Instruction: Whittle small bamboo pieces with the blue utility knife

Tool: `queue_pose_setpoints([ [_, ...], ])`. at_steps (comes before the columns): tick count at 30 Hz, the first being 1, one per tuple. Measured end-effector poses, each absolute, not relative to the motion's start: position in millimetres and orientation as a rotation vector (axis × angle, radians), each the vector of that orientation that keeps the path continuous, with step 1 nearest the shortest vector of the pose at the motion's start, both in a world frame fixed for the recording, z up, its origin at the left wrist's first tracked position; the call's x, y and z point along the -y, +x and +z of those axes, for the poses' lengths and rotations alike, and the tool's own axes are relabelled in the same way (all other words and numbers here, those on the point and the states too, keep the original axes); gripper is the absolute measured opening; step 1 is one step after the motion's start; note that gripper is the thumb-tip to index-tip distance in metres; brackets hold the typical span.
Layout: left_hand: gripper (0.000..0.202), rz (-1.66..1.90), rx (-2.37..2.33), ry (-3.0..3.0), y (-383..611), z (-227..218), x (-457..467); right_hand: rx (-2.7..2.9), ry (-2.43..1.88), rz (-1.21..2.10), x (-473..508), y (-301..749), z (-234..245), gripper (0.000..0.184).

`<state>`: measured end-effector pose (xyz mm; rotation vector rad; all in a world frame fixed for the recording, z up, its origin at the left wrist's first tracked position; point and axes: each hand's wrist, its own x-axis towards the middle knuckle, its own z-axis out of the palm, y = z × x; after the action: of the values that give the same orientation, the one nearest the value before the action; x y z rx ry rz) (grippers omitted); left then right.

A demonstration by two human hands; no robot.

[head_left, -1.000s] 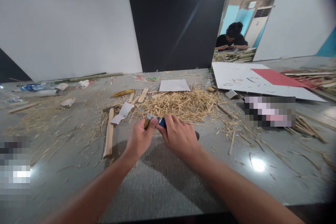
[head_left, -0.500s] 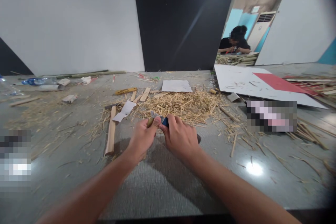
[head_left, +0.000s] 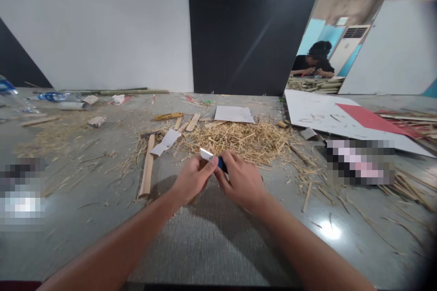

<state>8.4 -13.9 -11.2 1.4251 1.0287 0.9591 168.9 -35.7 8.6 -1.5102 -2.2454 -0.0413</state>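
Observation:
My right hand (head_left: 244,182) is closed round the blue handle of a knife (head_left: 221,163). Its short, bright blade (head_left: 206,153) points left, above my left fingers. My left hand (head_left: 193,177) is closed on a small brown piece of bamboo (head_left: 203,163), mostly hidden by the fingers. The left thumb presses near the base of the blade. Both hands meet above the grey table, just in front of a heap of pale shavings (head_left: 242,142).
A wooden strip (head_left: 147,168) and a crumpled paper (head_left: 166,142) lie left of my hands. Behind are a yellow piece (head_left: 168,116) and a white sheet (head_left: 234,114). A white board (head_left: 314,109) lies right. Another person (head_left: 316,61) sits beyond the partition.
The blade has turned and now shows a broad, bright face above my left fingers. The brown piece has shifted in the left hand. The camera view has moved slightly.

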Motion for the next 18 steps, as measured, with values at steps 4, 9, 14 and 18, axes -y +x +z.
queue_pose_setpoints([
  [4, 0.047, 0.909, -0.986, 1.550, 5.5, -11.0, 15.2, 2.347, -1.433, -0.024, 38.1, 172.8, 11.5, 0.030],
  [9, 0.037, 0.937, -1.030, 1.772, 2.8, -2.1, 17.6, 2.398, -1.425, -0.026, 37.2, 177.3, 12.3, 0.030],
  [14, 0.041, 0.983, -1.103, 1.949, 1.0, -2.7, 15.6, 2.436, -1.479, -0.086, 38.2, 178.1, 14.3, 0.028],
  [18, 0.046, 0.962, -1.187, 2.012, -1.3, -8.6, 11.9, 2.418, -1.589, -0.185, 39.4, 174.7, 15.6, 0.026],
])
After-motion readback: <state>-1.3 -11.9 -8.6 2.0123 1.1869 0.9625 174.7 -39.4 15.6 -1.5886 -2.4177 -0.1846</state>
